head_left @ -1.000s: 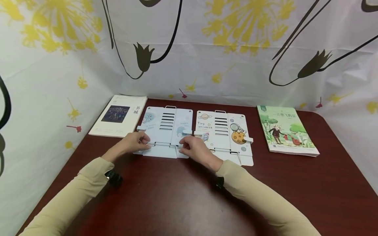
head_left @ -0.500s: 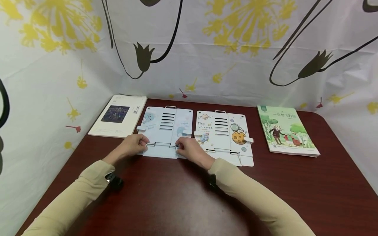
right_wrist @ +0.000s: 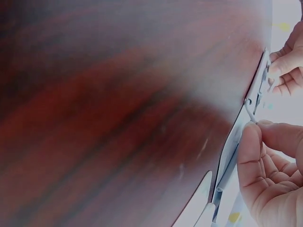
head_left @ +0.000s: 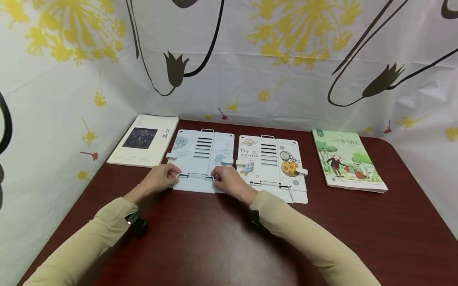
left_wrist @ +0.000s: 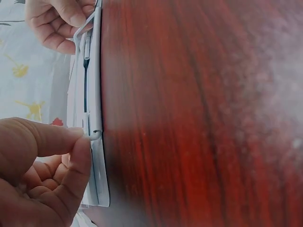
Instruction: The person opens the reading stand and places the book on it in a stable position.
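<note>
A pale blue folding book stand (head_left: 222, 145) with slots down its middle lies flat on the table. My left hand (head_left: 160, 177) is at the left end of its bent wire rest (left_wrist: 96, 136); thumb and forefinger pinch the wire in the left wrist view. At the opposite end, my right hand (head_left: 230, 181) pinches the same rest between thumb and fingertip, as the right wrist view shows. The wire (right_wrist: 250, 111) stands out a little from the stand's lower edge. Both palms face inward, and the right hand covers part of the stand's lower right corner.
Just right of it lies a white book stand (head_left: 266, 167) with a space print, its wire rest folded down. A cream book (head_left: 143, 157) lies at the back left, and a green picture book (head_left: 352, 161) at the right. Patterned cloth (head_left: 229, 91) hangs behind the dark red table (head_left: 222, 246).
The right hand has shifted slightly left, and the left hand has drawn back a touch. Fingers that stood apart have come together on the wire ends. The books and stands keep their places.
</note>
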